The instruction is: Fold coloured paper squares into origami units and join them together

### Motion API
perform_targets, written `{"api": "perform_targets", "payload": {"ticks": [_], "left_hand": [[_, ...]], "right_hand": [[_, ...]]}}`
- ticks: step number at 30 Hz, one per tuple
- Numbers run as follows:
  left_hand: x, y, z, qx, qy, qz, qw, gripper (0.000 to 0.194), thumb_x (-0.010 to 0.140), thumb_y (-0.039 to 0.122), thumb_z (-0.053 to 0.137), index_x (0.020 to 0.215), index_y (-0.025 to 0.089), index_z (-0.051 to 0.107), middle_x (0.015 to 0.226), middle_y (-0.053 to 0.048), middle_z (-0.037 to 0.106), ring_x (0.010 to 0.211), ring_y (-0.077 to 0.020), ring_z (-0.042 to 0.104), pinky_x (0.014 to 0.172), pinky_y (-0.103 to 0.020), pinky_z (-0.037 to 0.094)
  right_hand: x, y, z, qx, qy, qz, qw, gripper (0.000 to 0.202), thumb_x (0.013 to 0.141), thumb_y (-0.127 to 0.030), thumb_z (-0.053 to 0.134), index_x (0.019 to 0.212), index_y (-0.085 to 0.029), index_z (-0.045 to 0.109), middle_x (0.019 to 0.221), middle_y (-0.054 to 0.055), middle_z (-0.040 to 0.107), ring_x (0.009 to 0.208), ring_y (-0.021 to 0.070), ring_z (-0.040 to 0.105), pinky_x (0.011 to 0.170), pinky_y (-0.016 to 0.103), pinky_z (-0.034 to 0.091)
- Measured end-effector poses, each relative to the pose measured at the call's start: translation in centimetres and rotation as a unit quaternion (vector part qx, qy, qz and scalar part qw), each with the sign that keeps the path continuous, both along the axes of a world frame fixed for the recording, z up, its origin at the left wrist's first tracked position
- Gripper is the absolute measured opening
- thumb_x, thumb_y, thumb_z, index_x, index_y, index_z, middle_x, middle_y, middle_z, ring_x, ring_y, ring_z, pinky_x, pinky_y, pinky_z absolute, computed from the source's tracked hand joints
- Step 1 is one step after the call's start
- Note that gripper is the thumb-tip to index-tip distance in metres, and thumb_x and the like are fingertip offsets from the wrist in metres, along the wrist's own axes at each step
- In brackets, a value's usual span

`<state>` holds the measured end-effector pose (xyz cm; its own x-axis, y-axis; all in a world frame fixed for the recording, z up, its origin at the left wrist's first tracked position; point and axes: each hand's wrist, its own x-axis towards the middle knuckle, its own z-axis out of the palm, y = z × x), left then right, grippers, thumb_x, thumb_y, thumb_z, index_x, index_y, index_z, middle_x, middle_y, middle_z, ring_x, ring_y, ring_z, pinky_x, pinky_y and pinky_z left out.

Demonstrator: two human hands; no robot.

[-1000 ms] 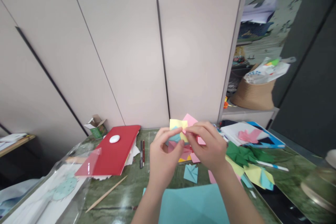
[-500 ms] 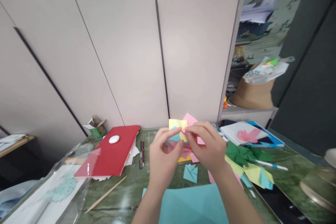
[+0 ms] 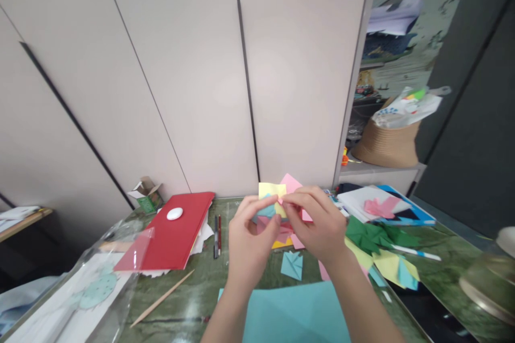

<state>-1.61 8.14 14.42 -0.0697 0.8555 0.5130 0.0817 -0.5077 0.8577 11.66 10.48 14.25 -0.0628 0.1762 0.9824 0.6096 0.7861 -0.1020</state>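
pinching pink paper [image 3: 280, 200], its shape hidden, right hand [image 3: 324, 225] narrow, left hand [image 3: 250, 241] unclear in grip, teal sheet [image 3: 295, 313] cropped

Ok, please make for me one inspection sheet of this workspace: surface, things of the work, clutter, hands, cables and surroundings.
Surface: green marbled table, with glare near the front.
Job's things: small pink piece at the fingertips; yellow paper just behind.
Clutter: red folder with white round object on top; wooden stick; folded turquoise piece; green paper at right.
Hands: right hand pinches the pink piece; left hand is beside it, its grip unclear.
Cables: nothing seen on the table.
Surroundings: pale cabinet doors behind; brown hat on the right shelf.
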Motion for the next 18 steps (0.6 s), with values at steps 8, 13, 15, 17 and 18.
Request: {"api": "perform_targets", "payload": {"ticks": [8,13,15,17,18], "left_hand": [[-0.33,0.44,-0.47,-0.040,-0.026,-0.050,0.998,0.023,0.076,0.020,0.064,0.098,0.022,0.070,0.097,-0.005,0.058,0.082,-0.0162,0.058,0.067,-0.024,0.046],[-0.36,0.44,-0.24,-0.053,-0.030,-0.058,0.996,0.022,0.075,0.019,0.065,0.096,0.022,0.069,0.095,-0.004,0.059,0.079,-0.0149,0.058,0.070,-0.025,0.047],[-0.27,0.40,-0.15,-0.066,-0.042,-0.061,0.995,0.022,0.074,0.020,0.065,0.096,0.022,0.069,0.093,-0.003,0.059,0.075,-0.0134,0.058,0.068,-0.025,0.047],[-0.18,0.37,-0.12,-0.085,-0.058,-0.065,0.993,0.022,0.073,0.021,0.066,0.095,0.021,0.067,0.090,-0.003,0.060,0.068,-0.0117,0.056,0.063,-0.023,0.047],[-0.14,0.36,-0.13,-0.093,-0.064,-0.066,0.991,0.021,0.073,0.021,0.066,0.095,0.021,0.067,0.089,-0.002,0.060,0.065,-0.0108,0.056,0.060,-0.023,0.047]], "right_hand": [[-0.03,0.01,-0.02,0.003,0.007,0.005,1.000,0.017,0.078,-0.003,0.057,0.082,-0.019,0.059,0.072,0.002,0.061,0.068,0.0127,0.059,0.061,0.024,0.049],[-0.15,-0.05,0.07,0.002,0.012,0.010,1.000,0.017,0.079,-0.004,0.057,0.081,-0.020,0.059,0.071,0.002,0.061,0.067,0.0128,0.059,0.061,0.024,0.049],[-0.15,-0.06,0.09,0.001,0.012,0.010,1.000,0.017,0.079,-0.003,0.057,0.081,-0.020,0.060,0.071,0.002,0.061,0.067,0.0130,0.059,0.061,0.025,0.049],[-0.14,-0.01,0.06,0.001,0.008,0.007,1.000,0.017,0.079,-0.003,0.056,0.081,-0.020,0.060,0.071,0.002,0.061,0.067,0.0132,0.059,0.061,0.025,0.049],[-0.14,0.03,0.01,0.000,0.006,0.005,1.000,0.017,0.079,-0.004,0.055,0.081,-0.020,0.060,0.071,0.002,0.061,0.067,0.0134,0.059,0.061,0.025,0.049]]}}
